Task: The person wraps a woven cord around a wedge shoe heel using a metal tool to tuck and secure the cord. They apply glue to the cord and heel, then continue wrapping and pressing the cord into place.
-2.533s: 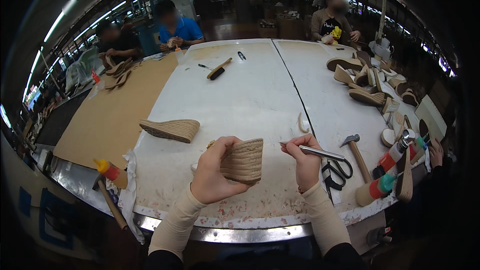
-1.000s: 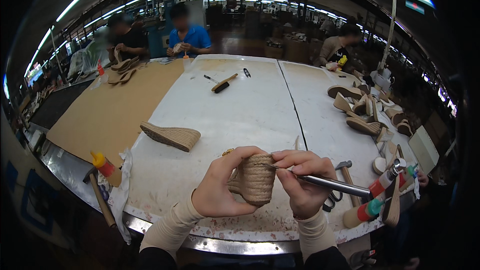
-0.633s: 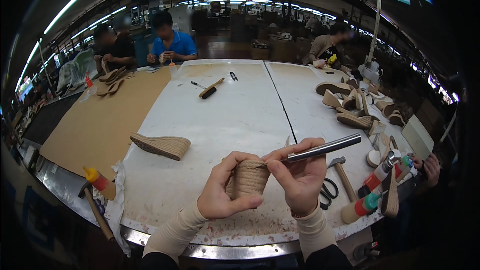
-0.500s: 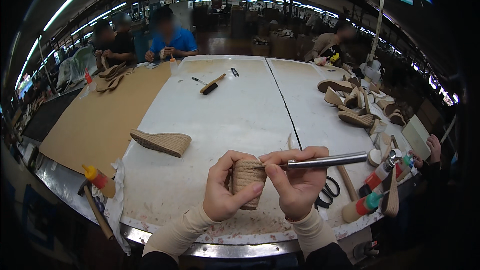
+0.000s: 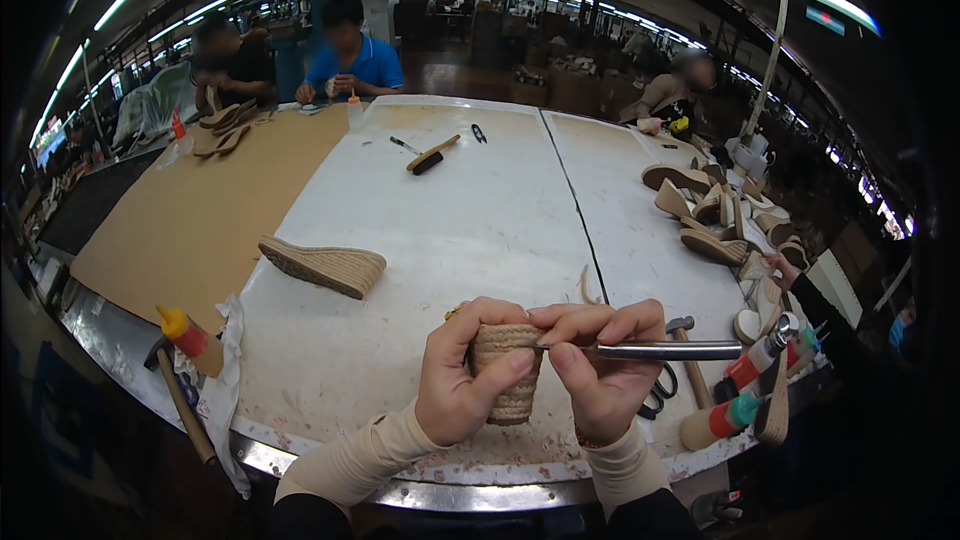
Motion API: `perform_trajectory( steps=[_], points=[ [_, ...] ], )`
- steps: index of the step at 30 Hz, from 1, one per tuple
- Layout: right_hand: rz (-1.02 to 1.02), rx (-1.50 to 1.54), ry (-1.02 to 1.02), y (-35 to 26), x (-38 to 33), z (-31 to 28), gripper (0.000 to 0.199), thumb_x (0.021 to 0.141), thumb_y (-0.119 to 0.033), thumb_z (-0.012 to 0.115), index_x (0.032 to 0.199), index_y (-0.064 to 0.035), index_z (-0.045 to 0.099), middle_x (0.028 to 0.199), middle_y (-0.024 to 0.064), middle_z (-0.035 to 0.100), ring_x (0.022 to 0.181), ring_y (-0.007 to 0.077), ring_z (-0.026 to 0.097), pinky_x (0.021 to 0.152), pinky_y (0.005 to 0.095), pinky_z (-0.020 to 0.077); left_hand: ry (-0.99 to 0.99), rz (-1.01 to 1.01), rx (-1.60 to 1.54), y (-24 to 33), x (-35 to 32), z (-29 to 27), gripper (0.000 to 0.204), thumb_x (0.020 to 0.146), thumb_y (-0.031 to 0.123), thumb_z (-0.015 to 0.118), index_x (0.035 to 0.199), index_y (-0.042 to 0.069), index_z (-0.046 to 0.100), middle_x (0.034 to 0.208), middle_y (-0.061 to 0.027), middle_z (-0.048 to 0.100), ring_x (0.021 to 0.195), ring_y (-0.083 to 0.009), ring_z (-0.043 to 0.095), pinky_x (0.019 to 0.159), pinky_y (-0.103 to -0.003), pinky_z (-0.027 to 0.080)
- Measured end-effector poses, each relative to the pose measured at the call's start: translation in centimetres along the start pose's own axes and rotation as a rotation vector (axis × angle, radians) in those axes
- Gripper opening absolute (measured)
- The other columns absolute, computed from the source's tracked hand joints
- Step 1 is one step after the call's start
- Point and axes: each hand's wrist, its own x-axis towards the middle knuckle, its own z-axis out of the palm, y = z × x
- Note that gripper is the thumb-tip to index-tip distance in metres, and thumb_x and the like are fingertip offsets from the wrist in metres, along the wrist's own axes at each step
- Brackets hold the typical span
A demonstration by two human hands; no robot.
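Note:
My left hand (image 5: 450, 380) is wrapped round a wedge sole (image 5: 514, 402) covered in tan braided rope, held above the near part of the white table. Its thumb presses across the braided face. In my right hand (image 5: 612, 380) is a slim awl-like tool (image 5: 680, 350) with a shiny metal handle pointing right. The tool's thin end meets the sole's upper right edge, where my fingertips partly hide it; the exact tip shape cannot be made out. Another braided wedge sole (image 5: 325, 266) lies on its side on the table, beyond my left hand.
Left: a yellow-capped glue bottle (image 5: 192, 342), a hammer (image 5: 183, 405) and a white cloth (image 5: 228, 370). Right: black scissors (image 5: 655, 398), another hammer (image 5: 696, 375), several bottles (image 5: 722, 418) and piled wedge soles (image 5: 715, 240); a co-worker's hand (image 5: 784, 270) reaches there. A brush (image 5: 430, 157) lies farther off.
The co-worker's hand on the right has moved farther away, to the piled soles. My hands keep their hold, with the sole turned slightly and the tool more level. The whole view has shifted a little.

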Motion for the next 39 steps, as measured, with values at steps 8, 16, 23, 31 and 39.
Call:
perform_trajectory(
  steps=[8,16,23,31,39],
  points=[
    [-0.087,-0.104,-0.076,0.1,0.1,-0.2,0.040,0.081,0.013,0.064,0.101,-0.0053,0.034,0.088,0.0207,0.065,0.102,0.0368,0.066,0.090,0.0459,0.0516,0.014,0.086,0.027,-0.3,0.0,0.2,0.028,0.086,0.013,0.065,0.109,0.000,0.057,0.097,-0.0080,0.062,0.089,-0.0125,0.059,0.078,-0.027,0.048],
    [-0.084,-0.157,-0.053,-0.1,-0.1,0.1,0.041,0.080,0.013,0.064,0.102,-0.0046,0.035,0.086,0.0195,0.065,0.097,0.0351,0.067,0.089,0.0453,0.0521,0.006,0.092,0.051,-0.1,-0.1,0.3,0.027,0.087,0.013,0.064,0.109,0.000,0.057,0.095,-0.0077,0.062,0.085,-0.0121,0.059,0.075,-0.027,0.049],
    [0.030,-0.095,0.062,-1.0,-0.2,0.4,0.040,0.081,0.013,0.064,0.104,-0.0032,0.036,0.085,0.0177,0.065,0.088,0.0276,0.068,0.087,0.0410,0.0530,-0.009,0.086,0.063,-0.2,-0.5,0.8,0.024,0.087,0.013,0.065,0.106,0.000,0.057,0.094,-0.0074,0.062,0.082,-0.0122,0.058,0.073,-0.027,0.048],
    [0.169,0.087,0.102,-1.3,0.1,-0.1,0.040,0.082,0.012,0.067,0.103,-0.0041,0.037,0.085,0.0162,0.065,0.089,0.0246,0.067,0.086,0.0357,0.0530,-0.013,0.140,0.089,-0.5,-0.4,0.9,0.022,0.087,0.011,0.064,0.105,0.001,0.057,0.095,-0.0075,0.061,0.084,-0.0118,0.058,0.075,-0.026,0.048],
    [0.094,0.051,0.034,-0.5,0.0,-0.2,0.041,0.080,0.012,0.068,0.103,-0.0046,0.038,0.084,0.0167,0.065,0.092,0.0263,0.067,0.085,0.0359,0.0525,0.005,0.131,0.048,-0.4,-0.4,0.9,0.022,0.087,0.010,0.065,0.106,0.001,0.057,0.095,-0.0073,0.061,0.083,-0.0118,0.058,0.074,-0.026,0.048]
  ],
)
